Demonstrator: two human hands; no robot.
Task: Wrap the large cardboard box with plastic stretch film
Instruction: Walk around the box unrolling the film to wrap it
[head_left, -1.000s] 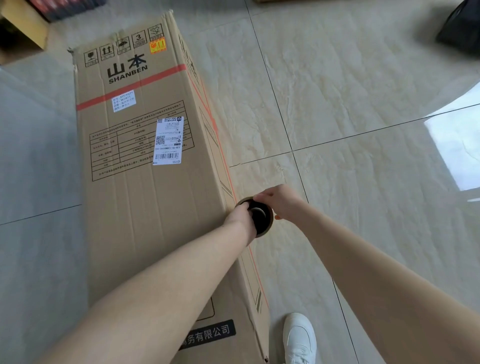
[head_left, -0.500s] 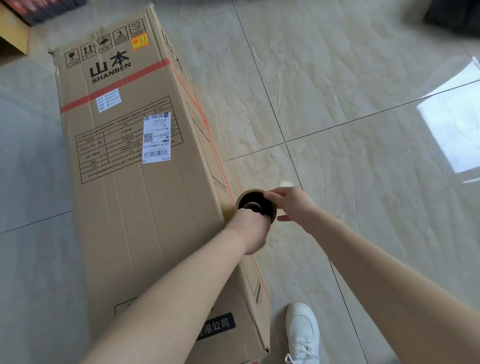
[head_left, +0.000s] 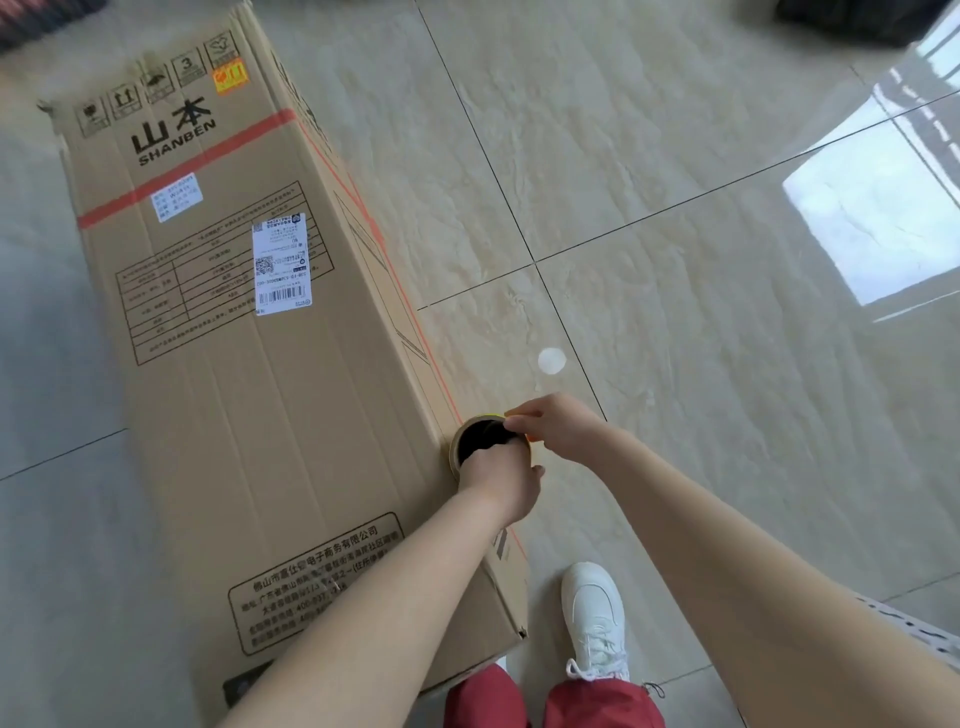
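Observation:
A long brown cardboard box (head_left: 249, 374) with black print, a red tape band and a white shipping label lies flat on the tiled floor. Against the box's right top edge stands the stretch film roll (head_left: 475, 436), seen end-on as a brown cardboard core with a dark hole. My left hand (head_left: 498, 480) grips the near side of the roll. My right hand (head_left: 558, 428) pinches the roll's far right rim. The film itself is not visible.
The glossy beige tile floor (head_left: 675, 208) spreads to the right, with a bright window reflection (head_left: 872, 223). My white shoe (head_left: 595, 618) and red trousers (head_left: 550, 701) are beside the box's near corner. A dark object (head_left: 857, 18) sits at the top right.
The view has shifted back and down, so the shoe and red trousers now show. Both hands stay on the roll at the box's right edge; the left hand moved more over its near side.

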